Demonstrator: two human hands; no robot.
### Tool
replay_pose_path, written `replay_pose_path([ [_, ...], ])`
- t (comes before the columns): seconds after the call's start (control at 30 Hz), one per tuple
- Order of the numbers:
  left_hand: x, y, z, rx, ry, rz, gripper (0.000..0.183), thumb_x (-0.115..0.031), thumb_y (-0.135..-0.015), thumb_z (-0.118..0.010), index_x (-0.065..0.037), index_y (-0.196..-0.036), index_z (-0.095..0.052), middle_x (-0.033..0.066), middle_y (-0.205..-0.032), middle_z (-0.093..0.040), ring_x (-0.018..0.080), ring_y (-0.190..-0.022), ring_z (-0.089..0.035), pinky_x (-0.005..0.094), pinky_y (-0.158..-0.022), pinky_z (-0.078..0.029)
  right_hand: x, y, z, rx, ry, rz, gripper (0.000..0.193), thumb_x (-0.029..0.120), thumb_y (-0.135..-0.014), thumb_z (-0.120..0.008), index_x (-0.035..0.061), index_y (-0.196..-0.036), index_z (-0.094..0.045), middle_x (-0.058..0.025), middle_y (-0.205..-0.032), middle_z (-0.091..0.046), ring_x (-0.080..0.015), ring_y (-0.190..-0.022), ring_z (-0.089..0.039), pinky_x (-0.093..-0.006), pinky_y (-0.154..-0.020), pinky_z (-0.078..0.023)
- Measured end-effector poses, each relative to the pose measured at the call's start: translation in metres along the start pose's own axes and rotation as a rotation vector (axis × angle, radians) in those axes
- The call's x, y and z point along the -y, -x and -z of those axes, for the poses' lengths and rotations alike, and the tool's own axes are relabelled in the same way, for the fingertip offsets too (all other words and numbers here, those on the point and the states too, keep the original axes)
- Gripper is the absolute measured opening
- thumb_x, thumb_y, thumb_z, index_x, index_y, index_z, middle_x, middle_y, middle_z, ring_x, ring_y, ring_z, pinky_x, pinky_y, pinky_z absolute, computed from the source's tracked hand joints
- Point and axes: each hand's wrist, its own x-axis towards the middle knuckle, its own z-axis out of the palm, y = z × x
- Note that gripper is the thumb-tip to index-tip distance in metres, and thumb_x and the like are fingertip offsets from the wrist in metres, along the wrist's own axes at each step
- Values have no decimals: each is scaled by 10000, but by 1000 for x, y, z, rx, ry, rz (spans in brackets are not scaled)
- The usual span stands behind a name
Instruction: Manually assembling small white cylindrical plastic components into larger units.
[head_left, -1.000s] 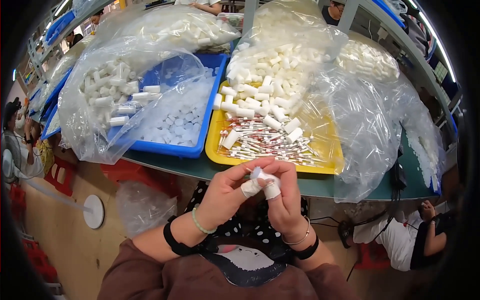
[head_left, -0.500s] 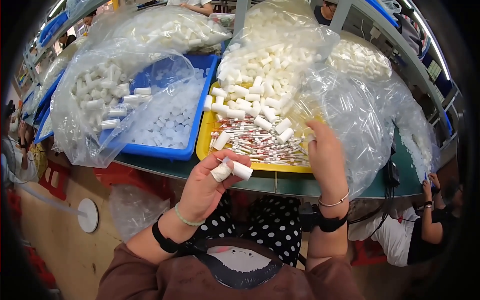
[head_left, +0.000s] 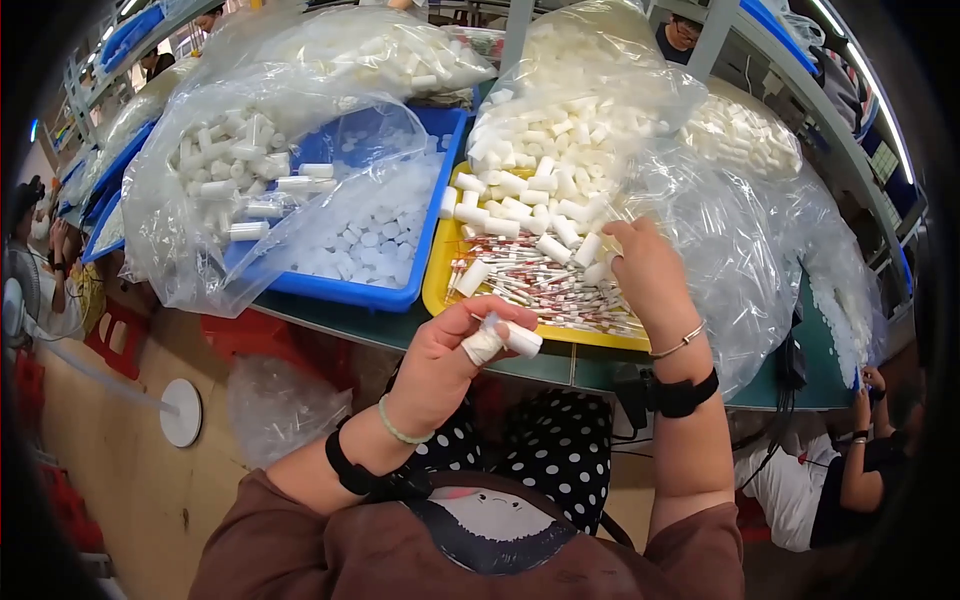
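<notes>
In my left hand (head_left: 425,385), closed above my lap at the table edge, is a white cylinder (head_left: 524,342) held between the fingers. A pale wrapping (head_left: 482,347) covers the thumb, and a small translucent bit shows by the fingertips. My right hand (head_left: 652,280) reaches over the right part of the yellow tray (head_left: 436,285), its fingers apart beside loose white cylinders (head_left: 553,248). No held thing shows there, though the palm side is partly hidden. Thin red-and-white parts with leads (head_left: 540,290) lie at the tray's front, below a heap of cylinders.
Left of the yellow tray stands a blue tray (head_left: 408,298) of small translucent discs (head_left: 365,245). A clear bag of white cylinders (head_left: 215,170) overlaps it. More clear plastic (head_left: 705,220) spreads on the right. A co-worker's arm (head_left: 860,465) shows at far right; a red stool (head_left: 270,340) stands below the table.
The view has shifted, so the trays sit farther right in the picture. My right hand's fingers have moved nearer the loose cylinders. The left hand keeps hold of its white cylinder.
</notes>
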Motion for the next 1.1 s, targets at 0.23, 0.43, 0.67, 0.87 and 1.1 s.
replay_pose_path([
  [0.23,-11,6,0,105,-377,-182,230,-96,-938,-554,-6,-1148,-582,38,-1052,-636,89,-977,-568,228,-876,-434,-27,-12,-14,-74,118,-18,193,24,-751,-599,33,-944,-589,-198,-963,-538,-377,-847,-581,-426,-739,-486],
  [0.43,-7,4,8,6,-54,-46,226,-157,-962,-524,-27,-1142,-567,59,-1106,-623,114,-1001,-583,254,-904,-453,23,29,23,-362,-203,121,177,-9,-763,-622,16,-936,-590,-183,-954,-556,-300,-771,-581,-364,-662,-485],
  [0.67,-5,-2,3,-76,310,42,246,-187,-970,-507,-57,-1176,-536,86,-1176,-594,166,-1076,-578,312,-947,-466,83,101,-2,-467,-662,384,320,-29,-715,-721,38,-997,-585,-129,-1016,-606,-245,-852,-606,-296,-711,-504],
  [0.87,-4,1,-5,-98,245,-8,237,-159,-971,-499,-41,-1173,-540,90,-1178,-587,166,-1077,-569,328,-958,-455,81,103,-23,-557,-486,527,366,-13,-709,-742,68,-1030,-587,-133,-1056,-604,-266,-863,-619,-327,-716,-519],
  [1.1,-5,3,-4,-58,129,14,258,-212,-954,-540,-47,-1153,-543,87,-1146,-603,181,-1075,-578,328,-957,-456,80,110,-27,-537,-565,441,323,-29,-739,-712,34,-1023,-572,-130,-1057,-596,-243,-852,-609,-323,-743,-504],
])
